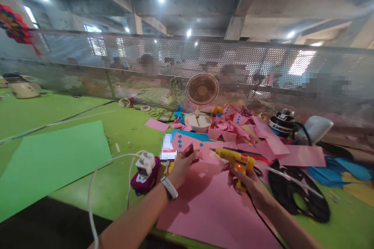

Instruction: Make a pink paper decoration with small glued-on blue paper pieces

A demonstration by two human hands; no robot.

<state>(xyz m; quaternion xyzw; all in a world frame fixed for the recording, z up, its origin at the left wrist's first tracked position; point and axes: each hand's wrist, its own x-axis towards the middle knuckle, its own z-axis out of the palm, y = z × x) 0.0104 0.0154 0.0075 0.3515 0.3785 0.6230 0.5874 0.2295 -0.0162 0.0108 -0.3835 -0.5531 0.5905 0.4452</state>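
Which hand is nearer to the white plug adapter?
Left. The left hand is just right of the white plug adapter; the right hand, holding the yellow glue gun, is farther right.

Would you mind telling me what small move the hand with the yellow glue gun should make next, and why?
Probably a short move of the yellow plastic glue gun leftward, bringing its nozzle to the pink paper piece with blue diamonds. The right hand grips the gun, its nozzle points left toward that piece, and the left hand holds the piece at its edge, with a gap between nozzle and fingers.
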